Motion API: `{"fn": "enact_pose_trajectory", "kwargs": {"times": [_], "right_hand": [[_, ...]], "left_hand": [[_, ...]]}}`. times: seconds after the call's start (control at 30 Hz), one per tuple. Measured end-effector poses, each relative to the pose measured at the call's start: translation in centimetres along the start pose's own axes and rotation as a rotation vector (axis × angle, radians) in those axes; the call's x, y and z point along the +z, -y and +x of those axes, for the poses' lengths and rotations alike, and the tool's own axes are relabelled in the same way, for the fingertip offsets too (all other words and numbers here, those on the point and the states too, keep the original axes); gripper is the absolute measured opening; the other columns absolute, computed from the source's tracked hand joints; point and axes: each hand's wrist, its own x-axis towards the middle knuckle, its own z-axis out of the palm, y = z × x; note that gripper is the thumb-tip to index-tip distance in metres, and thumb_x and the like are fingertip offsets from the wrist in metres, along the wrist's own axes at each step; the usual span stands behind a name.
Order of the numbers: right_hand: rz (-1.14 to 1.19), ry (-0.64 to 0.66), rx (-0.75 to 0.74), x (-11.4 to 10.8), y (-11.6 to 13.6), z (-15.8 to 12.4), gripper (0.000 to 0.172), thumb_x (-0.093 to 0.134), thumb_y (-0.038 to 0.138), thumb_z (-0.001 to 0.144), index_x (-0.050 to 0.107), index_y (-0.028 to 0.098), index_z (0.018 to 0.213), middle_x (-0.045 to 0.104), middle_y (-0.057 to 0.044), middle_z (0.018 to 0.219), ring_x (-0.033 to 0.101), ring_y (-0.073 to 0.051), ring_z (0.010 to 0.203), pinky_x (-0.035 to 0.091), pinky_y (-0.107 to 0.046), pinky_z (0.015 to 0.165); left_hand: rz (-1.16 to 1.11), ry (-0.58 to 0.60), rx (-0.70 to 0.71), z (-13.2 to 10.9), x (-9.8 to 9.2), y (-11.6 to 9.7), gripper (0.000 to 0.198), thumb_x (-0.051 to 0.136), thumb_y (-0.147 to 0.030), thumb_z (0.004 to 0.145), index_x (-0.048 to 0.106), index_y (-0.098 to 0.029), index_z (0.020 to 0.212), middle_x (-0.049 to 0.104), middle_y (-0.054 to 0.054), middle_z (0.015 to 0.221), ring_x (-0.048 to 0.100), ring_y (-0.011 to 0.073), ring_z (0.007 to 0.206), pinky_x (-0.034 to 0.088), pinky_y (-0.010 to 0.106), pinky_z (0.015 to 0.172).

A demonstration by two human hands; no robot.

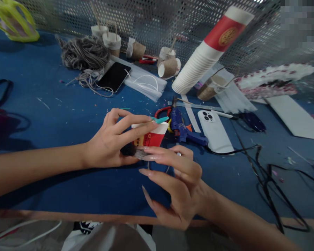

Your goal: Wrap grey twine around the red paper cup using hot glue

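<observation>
A small red and white paper cup is tilted on its side in front of me, with grey yarn wound at its lower end. My left hand is closed around the cup, fingers over the top and thumb beneath. From the right, my right hand reaches in with long nails and spread fingers. Two of its fingertips rest against the yarn on the cup, while the thumb stays apart. A thin strand hangs below the cup near these fingers; its far end is hidden.
A blue glue gun lies right of the cup, beside a white phone and black cables. Behind are a tall stack of paper cups, a grey yarn bundle, a black phone and several small brown cups.
</observation>
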Motion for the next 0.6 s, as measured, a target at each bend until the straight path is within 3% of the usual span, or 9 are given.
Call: {"fn": "enact_pose_trajectory", "kwargs": {"times": [0.1, 0.33, 0.6], "right_hand": [[-0.001, 0.023, -0.020, 0.08, 0.06, 0.03, 0.036, 0.054, 0.017, 0.075, 0.059, 0.008, 0.109, 0.045, -0.013, 0.121, 0.056, -0.028, 0.118, 0.041, -0.043, 0.089], [0.039, -0.056, -0.007, 0.58, 0.12, 0.01, 0.034, 0.055, 0.013, 0.071, 0.059, 0.009, 0.104, 0.046, -0.012, 0.124, 0.058, -0.031, 0.120, 0.039, -0.044, 0.094], [-0.010, 0.037, 0.017, 0.42, 0.27, -0.18, 0.041, 0.058, 0.018, 0.072, 0.058, 0.019, 0.113, 0.060, -0.009, 0.116, 0.063, -0.030, 0.112, 0.044, -0.044, 0.087]], "left_hand": [[0.000, -0.002, 0.004, -0.04, 0.02, 0.01, 0.065, 0.058, -0.051, 0.087, 0.039, -0.023, 0.144, 0.058, 0.013, 0.130, 0.051, 0.0288, 0.111, 0.039, 0.043, 0.091], [-0.011, -0.012, -0.016, -0.05, 0.21, -0.06, 0.068, 0.057, -0.049, 0.088, 0.033, -0.027, 0.147, 0.058, 0.011, 0.132, 0.053, 0.0277, 0.110, 0.039, 0.044, 0.092], [0.002, -0.023, -0.017, -0.08, 0.19, -0.14, 0.066, 0.058, -0.048, 0.087, 0.037, -0.027, 0.145, 0.060, 0.010, 0.131, 0.056, 0.0273, 0.107, 0.039, 0.043, 0.089]]}}
